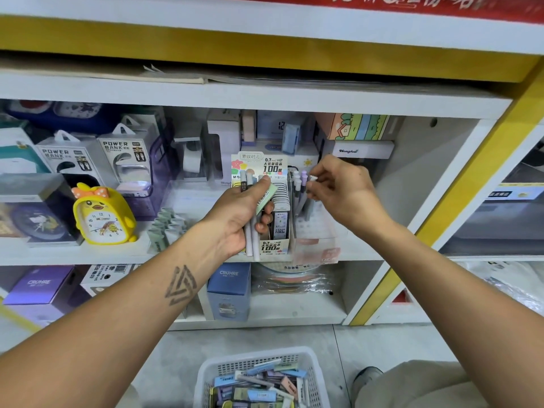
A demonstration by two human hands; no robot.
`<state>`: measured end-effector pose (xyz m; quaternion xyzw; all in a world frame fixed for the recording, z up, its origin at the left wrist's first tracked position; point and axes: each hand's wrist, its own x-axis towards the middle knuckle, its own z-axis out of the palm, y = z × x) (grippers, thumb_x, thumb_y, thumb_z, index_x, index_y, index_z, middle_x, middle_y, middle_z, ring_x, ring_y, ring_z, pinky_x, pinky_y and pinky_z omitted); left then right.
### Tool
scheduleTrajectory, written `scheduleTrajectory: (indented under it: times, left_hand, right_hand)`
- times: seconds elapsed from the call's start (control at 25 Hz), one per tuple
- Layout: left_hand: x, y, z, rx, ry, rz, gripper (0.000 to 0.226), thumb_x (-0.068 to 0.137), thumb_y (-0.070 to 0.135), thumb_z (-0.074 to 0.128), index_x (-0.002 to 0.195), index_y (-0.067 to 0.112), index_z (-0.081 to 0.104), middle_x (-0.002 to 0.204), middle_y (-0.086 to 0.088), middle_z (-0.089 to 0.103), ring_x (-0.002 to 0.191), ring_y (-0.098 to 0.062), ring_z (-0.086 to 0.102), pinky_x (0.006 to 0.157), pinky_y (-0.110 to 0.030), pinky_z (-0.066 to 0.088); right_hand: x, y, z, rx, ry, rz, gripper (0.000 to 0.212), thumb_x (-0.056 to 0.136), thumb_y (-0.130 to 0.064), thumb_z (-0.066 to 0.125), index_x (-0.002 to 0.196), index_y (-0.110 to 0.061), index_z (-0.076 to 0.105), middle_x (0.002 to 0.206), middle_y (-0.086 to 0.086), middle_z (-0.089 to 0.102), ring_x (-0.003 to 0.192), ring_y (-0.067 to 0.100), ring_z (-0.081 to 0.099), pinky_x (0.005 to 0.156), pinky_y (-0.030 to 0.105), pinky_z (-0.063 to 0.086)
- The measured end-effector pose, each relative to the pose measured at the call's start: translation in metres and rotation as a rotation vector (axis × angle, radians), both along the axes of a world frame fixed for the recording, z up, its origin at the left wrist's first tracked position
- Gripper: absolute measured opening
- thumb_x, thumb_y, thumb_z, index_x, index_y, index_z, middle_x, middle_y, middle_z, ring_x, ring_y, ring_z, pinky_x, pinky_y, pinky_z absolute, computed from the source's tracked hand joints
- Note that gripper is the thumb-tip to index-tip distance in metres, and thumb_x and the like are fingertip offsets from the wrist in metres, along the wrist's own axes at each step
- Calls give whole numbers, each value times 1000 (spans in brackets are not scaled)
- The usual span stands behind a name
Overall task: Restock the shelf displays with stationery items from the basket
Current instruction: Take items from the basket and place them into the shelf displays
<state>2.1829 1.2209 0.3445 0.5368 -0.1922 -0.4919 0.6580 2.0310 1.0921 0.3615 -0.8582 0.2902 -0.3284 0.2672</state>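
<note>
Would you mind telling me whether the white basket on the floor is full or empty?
Partly full. The white basket holds a jumbled heap of pastel stationery packs, but its perforated back wall shows bare above them.

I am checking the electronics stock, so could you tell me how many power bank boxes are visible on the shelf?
2: one power bank box at the left of the middle shelf, the other directly right of it. More may be hidden behind them.
</note>
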Motion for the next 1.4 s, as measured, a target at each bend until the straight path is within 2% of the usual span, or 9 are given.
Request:
scheduleTrajectory:
  times: [0.28,0.44,0.6,0.68,0.8,0.96,1.16,1.28,1.4]
  left_hand:
    - [0,3,2,15,4,-26,26,94,34,65,101,14,51,58,-5,50,45,-15,40,38,-18,30]
    - [-1,6,2,9,4,-60,24,94,33,66,102,14,54,58,-5,51,45,-16,42,37,-18,31]
    - [-4,8,4,-4,-4,-124,22,94,34,66,100,14,58,61,-6,51,49,-17,41,38,-18,30]
    - [-5,8,6,-8,-20,-147,22,94,34,66,98,13,60,62,-7,50,49,-17,41,38,-18,29]
    - [-4,10,7,5,-32,-138,25,94,34,66,102,11,59,62,-8,50,48,-17,43,37,-18,30]
    - [9,17,10,43,38,-91,26,98,36,58,100,11,60,63,-10,53,46,-17,45,35,-16,32]
    - [43,37,12,86,46,49,12,97,22,59,97,10,63,61,-10,60,39,-13,41,32,-14,27]
    - [60,50,13,81,-31,124,3,94,10,62,91,9,61,63,-10,64,37,-11,41,32,-14,26]
    - [72,64,13,80,-253,201,7,90,6,67,87,9,62,69,-12,69,38,-12,39,34,-16,26]
  right_hand:
    - [-1,-2,-1,-14,21,12,15,91,-12,70,86,-24,63,72,-5,71,69,9,71,73,43,62]
    - [3,0,-5,-145,184,29,8,94,-15,67,95,-17,75,81,-3,73,81,18,70,69,26,51]
    - [11,8,1,-301,296,13,23,100,-24,58,113,-18,75,95,3,66,95,24,60,78,33,46]
    - [16,18,9,-66,112,64,21,98,-28,63,112,-18,74,90,-1,70,82,18,64,76,35,53]
    - [23,33,15,455,-43,235,19,90,-21,75,105,-10,72,70,5,71,54,12,61,50,23,47]
    - [32,38,20,680,-160,217,14,84,3,75,98,3,70,74,13,73,56,16,66,54,21,55]
    - [44,39,22,808,-304,262,14,84,12,69,94,3,65,84,23,72,74,31,75,68,27,63]
    - [53,49,15,723,-189,427,14,79,6,77,89,-1,71,96,26,73,89,35,75,82,33,61]
    - [64,59,9,645,-62,490,14,79,1,80,90,-4,73,90,21,75,81,26,73,79,32,58]
